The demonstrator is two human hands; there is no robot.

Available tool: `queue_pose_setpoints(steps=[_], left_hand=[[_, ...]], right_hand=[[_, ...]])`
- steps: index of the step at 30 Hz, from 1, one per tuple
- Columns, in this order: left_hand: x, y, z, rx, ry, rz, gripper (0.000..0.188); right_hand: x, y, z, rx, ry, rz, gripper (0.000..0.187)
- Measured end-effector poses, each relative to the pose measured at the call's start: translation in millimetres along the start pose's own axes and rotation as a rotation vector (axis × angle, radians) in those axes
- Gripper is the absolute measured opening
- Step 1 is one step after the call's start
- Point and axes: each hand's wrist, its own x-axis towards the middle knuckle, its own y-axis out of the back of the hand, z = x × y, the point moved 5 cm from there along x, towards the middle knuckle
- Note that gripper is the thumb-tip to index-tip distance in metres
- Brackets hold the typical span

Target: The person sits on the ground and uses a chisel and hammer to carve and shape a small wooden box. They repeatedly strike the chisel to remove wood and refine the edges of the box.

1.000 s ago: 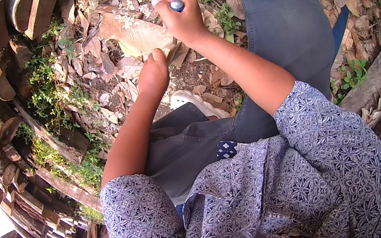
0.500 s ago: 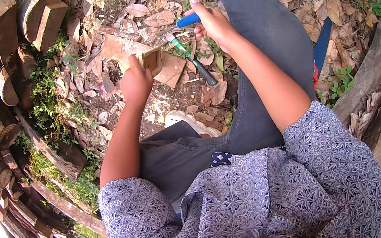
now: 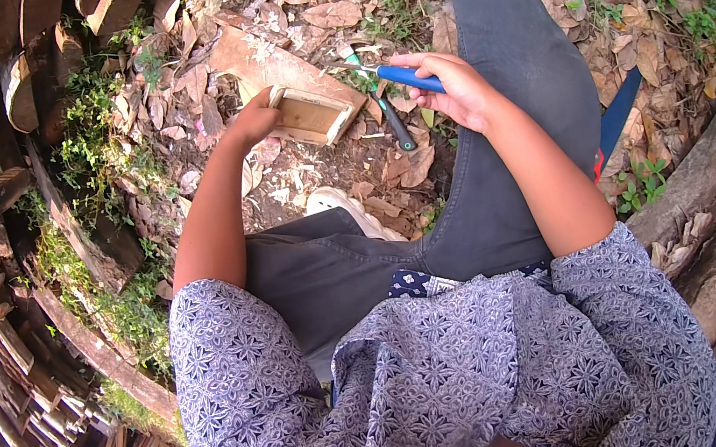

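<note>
My left hand (image 3: 255,119) is closed on one end of a small wooden box (image 3: 312,116), shallow and rectangular, whose hollow side faces up. In my right hand (image 3: 459,93) lies a chisel with a blue handle (image 3: 409,77). Its thin metal blade points left, above the box's far right corner and apart from it. The fingers of the right hand wrap the handle's rear. Beneath the box, a flat wooden board (image 3: 254,56) rests on the ground with pale shavings on it. A hammer with a green and black handle (image 3: 395,122) lies just right of the board.
Dry leaves and wood chips cover the ground. Stacked timber (image 3: 0,179) rises at the left beside green plants (image 3: 91,126). My legs (image 3: 516,36) frame the work spot. A blue saw-like blade (image 3: 619,115) lies right of my knee, near a log (image 3: 697,153).
The box has turned so its hollow faces up more fully. My right hand has moved right and down and turned the chisel, whose metal blade now shows.
</note>
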Motion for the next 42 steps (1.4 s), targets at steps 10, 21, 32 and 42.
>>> queue_pose_setpoints(steps=[10, 21, 32, 42], left_hand=[[42.6, -22.2, -7.0, 0.57, -0.329, 0.275, 0.087], [44.9, -105.0, 7.9, 0.964, -0.075, 0.205, 0.147], [20.9, -94.3, 11.7, 0.308, -0.274, 0.637, 0.118], [-38.9, -53.6, 40.2, 0.086, -0.179, 0.616, 0.07]], right_hand=[[-0.3, 5.6, 20.6, -0.067, -0.182, 0.024, 0.05], [24.3, 4.9, 69.1, -0.601, -0.136, 0.04, 0.047], [25.0, -2.9, 70.2, -0.677, -0.142, 0.016, 0.054], [8.0, -16.3, 48.0, -0.538, -0.044, -0.005, 0.06]])
